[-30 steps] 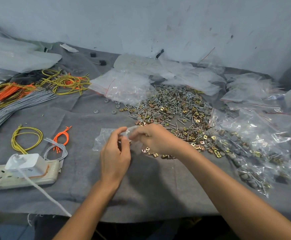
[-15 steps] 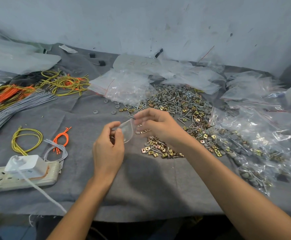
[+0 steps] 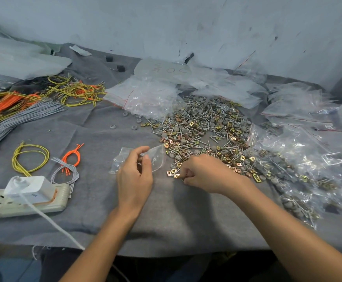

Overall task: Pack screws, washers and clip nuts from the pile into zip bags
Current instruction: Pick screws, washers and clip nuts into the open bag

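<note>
my left hand (image 3: 134,180) pinches the zip bag (image 3: 158,159) just left of the pile (image 3: 202,127); my right hand (image 3: 206,174) curls its fingers (image 3: 187,181) over clip nuts (image 3: 172,173) at the near edge, tips hidden, so i cannot tell their grip

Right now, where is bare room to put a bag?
Bare cloth lies between the two forearms, and between the power strip and the left hand. Crowded: the pile, filled bags on the right, wires far left.
</note>
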Tool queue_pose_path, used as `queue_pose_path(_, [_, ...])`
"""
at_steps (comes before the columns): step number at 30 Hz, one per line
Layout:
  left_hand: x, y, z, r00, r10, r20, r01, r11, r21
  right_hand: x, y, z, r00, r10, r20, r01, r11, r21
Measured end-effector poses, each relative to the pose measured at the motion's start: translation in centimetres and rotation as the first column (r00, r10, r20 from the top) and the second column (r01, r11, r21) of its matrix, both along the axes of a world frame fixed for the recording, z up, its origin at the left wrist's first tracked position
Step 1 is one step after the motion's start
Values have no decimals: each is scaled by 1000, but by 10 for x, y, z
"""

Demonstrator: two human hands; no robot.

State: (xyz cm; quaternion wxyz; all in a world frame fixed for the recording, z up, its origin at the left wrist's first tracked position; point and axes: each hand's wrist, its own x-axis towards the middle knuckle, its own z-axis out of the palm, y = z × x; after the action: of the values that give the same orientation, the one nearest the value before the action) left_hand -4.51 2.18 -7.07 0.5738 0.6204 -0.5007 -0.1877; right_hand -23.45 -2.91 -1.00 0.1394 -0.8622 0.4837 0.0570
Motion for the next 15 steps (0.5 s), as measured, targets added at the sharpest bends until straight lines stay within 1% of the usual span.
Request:
queue_pose_path(3, [0,0,-3,1000,-8,30,8,1000,-2,0,-2,-2,1000,26,13,-26,1000,-10])
queue_pose_path(7, [1,-1,-6,999,-12,48,12,1000,3,-2,-3,-3,997,40,72,-41,999,15])
queue_pose_path(10, [1,-1,-8,998,-14,61,14,1000,5,-4,0,-3,990,5,138,-6,1000,7])
queue_pose_path(12, [1,-1,-9,998,-17,62,16,1000,1,-3,2,-1,962,-61,266,53,998,34])
queue_pose_path(15, [1,-1,-8,998,-18,67,18,1000,-4,6,5,6,846,-179,502,106,980,171])
